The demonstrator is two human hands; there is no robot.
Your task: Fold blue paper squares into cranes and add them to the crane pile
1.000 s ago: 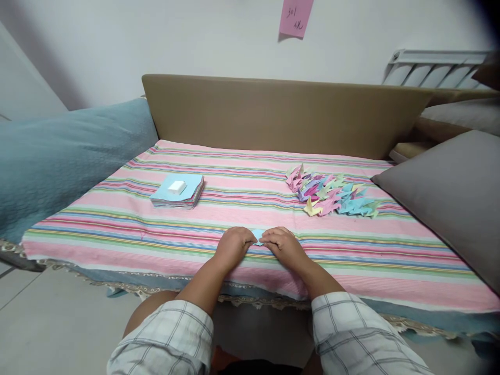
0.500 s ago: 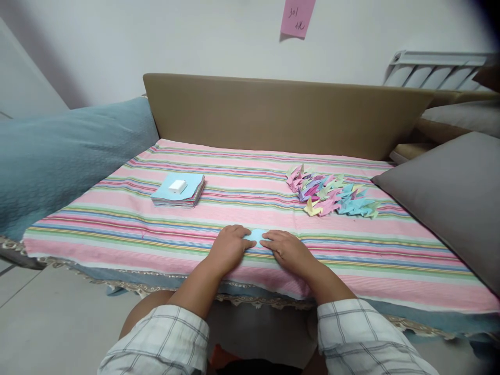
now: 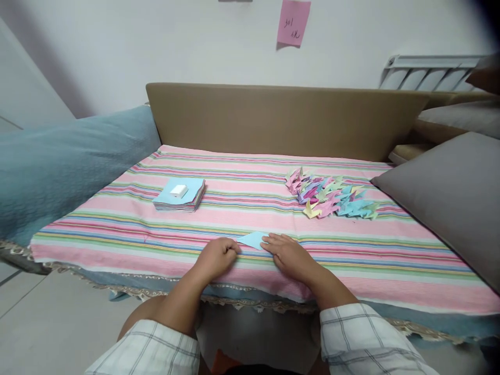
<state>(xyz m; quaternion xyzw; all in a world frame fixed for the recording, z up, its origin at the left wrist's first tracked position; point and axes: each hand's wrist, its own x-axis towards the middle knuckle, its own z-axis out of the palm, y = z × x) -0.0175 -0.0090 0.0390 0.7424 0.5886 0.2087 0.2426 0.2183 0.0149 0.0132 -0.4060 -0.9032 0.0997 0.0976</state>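
Note:
A small light-blue piece of folded origami paper lies on the striped cloth in front of me, its narrow point facing left. My left hand is closed, thumb against the curled fingers, at that pointed tip; the fingertips partly hide the contact. On the paper's right end rest the fingertips of my right hand, stretched out and lying flat. Beyond it to the right is a cluster of folded paper cranes in pink, purple, yellow, green and blue.
At left a stack of square paper carries a small white block. Striped cloth covers the seat. A grey cushion borders the right, a blue-covered armrest the left, and a brown backrest the rear.
My left hand has slid left and towards me, its fingers now curled, uncovering the paper's pointed left end. My right hand stays at the right end, fingers flatter. The view has tilted slightly up.

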